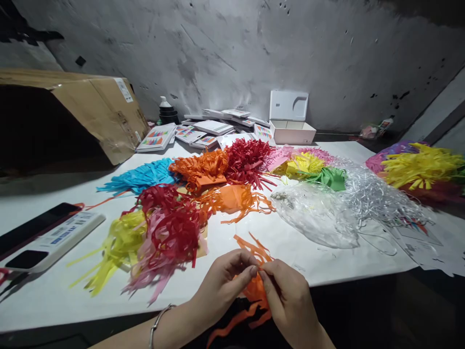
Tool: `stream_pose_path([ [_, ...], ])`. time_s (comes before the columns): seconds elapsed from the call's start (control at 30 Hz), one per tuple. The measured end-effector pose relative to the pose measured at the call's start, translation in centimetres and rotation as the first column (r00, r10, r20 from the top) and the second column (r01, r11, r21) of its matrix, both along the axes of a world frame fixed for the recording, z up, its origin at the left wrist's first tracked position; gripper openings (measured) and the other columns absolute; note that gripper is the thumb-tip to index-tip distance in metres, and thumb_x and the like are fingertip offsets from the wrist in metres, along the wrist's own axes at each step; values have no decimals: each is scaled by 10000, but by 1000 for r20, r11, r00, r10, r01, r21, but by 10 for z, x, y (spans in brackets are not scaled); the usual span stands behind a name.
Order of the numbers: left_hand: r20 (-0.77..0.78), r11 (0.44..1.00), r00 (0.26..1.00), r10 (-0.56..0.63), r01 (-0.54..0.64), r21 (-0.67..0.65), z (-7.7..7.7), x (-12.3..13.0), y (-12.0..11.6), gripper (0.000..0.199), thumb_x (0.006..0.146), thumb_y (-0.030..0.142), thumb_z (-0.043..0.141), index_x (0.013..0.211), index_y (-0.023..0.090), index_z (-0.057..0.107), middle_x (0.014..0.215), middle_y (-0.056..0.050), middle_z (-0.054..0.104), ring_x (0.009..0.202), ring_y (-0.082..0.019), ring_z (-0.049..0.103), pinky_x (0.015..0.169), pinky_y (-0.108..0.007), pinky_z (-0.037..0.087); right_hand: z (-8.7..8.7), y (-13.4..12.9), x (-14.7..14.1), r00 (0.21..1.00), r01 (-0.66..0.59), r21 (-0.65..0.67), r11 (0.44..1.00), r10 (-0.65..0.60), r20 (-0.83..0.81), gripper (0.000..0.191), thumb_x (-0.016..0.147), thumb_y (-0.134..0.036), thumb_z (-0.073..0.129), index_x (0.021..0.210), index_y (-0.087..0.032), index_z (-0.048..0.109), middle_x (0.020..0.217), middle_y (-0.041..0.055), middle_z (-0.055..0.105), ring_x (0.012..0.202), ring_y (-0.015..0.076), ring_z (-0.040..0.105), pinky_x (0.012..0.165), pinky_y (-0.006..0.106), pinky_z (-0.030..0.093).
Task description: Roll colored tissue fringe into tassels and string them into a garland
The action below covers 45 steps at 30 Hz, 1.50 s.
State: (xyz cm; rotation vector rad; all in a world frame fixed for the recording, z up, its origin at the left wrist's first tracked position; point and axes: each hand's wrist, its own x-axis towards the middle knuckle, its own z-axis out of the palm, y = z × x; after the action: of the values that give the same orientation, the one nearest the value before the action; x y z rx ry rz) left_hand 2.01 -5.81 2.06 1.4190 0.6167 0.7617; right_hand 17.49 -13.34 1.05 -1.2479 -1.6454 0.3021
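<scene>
An orange paper tassel (pixel 254 291) hangs at the table's front edge, its cut strips spreading above and below my fingers. My left hand (pixel 227 278) pinches it from the left, thumb and fingertips together. From the right, my right hand (pixel 288 295) grips the same tassel, with its fingertips almost meeting those of the left. The exact spot they pinch is partly covered by the fingers. Just beyond lies another fringed orange paper bundle (pixel 234 198). To the left sits a heap of dark red tassels (pixel 170 218) with pink and yellow ones (pixel 121 247).
Blue tassels (pixel 140 177), orange tassels (pixel 203 167) and red tassels (pixel 245 160) line the middle. A clear plastic bag (pixel 316 213) lies beside silver tinsel (pixel 378 194). Behind are flat boxes (pixel 214 127), an open white box (pixel 292 132) and a carton (pixel 98 111). A phone (pixel 39 225) lies left.
</scene>
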Motion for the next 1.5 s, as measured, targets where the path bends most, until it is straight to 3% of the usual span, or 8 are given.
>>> stream_pose_path([
  [0.2, -23, 994, 999, -48, 45, -99, 2, -3, 8, 295, 823, 438, 750, 860, 147, 720, 739, -32, 681, 639, -125, 545, 587, -216, 430, 2, 5, 2, 973, -81, -148, 986, 46, -226, 186, 970, -192, 511, 894, -207, 680, 769, 3, 691, 679, 130, 651, 633, 211, 493],
  [0.33, -83, 997, 995, -57, 53, -50, 13, -6, 13, 283, 823, 427, 748, 857, 146, 739, 738, -41, 687, 621, -127, 547, 582, -228, 445, 3, 8, 4, 962, -105, -149, 983, 63, -264, 185, 974, -192, 517, 923, -211, 694, 811, 10, 712, 716, 139, 676, 657, 219, 517],
  [0.47, -126, 999, 991, -45, 46, 7, 17, -7, 14, 306, 844, 445, 719, 824, 140, 722, 739, -44, 670, 636, -136, 564, 584, -234, 459, -3, 6, 2, 988, -34, -57, 998, 25, -154, 172, 954, -170, 567, 1101, -216, 644, 930, 34, 716, 809, 157, 691, 709, 239, 555],
  [0.67, -61, 975, 998, -13, -1, -223, 6, -4, 11, 373, 799, 491, 758, 776, 131, 660, 656, 2, 601, 555, -96, 510, 531, -204, 423, -15, 3, 0, 988, 64, 268, 961, -100, 121, 436, 896, -30, 606, 1296, -195, 553, 956, 80, 679, 832, 199, 643, 728, 333, 561],
  [0.87, 42, 931, 998, 41, -23, -363, -3, 0, 1, 332, 784, 420, 795, 720, 130, 648, 612, 17, 560, 558, -90, 481, 529, -198, 414, -14, 3, -2, 998, 49, 307, 950, -58, 21, 433, 874, 62, 564, 1228, -181, 620, 913, 80, 648, 842, 193, 613, 691, 337, 562],
  [1.03, 38, 908, 996, 83, -60, -414, -4, 5, -2, 343, 762, 429, 812, 723, 126, 655, 615, 13, 557, 567, -94, 469, 521, -198, 401, -16, 5, -9, 987, 127, 373, 919, -154, 44, 414, 866, 57, 552, 1197, -177, 639, 907, 76, 682, 857, 203, 650, 798, 397, 584],
  [1.23, 48, 914, 993, 111, -83, -397, -5, 2, -1, 355, 752, 444, 814, 716, 130, 653, 629, 13, 546, 571, -96, 463, 508, -197, 399, -14, 6, -8, 992, 124, 281, 952, -119, -35, 349, 910, -35, 577, 1202, -217, 631, 940, 64, 699, 871, 198, 674, 778, 367, 604],
  [1.5, 41, 919, 992, 122, -97, -382, -10, 2, -3, 338, 776, 436, 797, 727, 134, 651, 631, 12, 549, 564, -95, 469, 496, -192, 395, -23, 2, 0, 966, 93, 388, 917, -178, 189, 441, 902, -19, 588, 1321, -156, 579, 897, 82, 704, 825, 196, 686, 883, 436, 579],
])
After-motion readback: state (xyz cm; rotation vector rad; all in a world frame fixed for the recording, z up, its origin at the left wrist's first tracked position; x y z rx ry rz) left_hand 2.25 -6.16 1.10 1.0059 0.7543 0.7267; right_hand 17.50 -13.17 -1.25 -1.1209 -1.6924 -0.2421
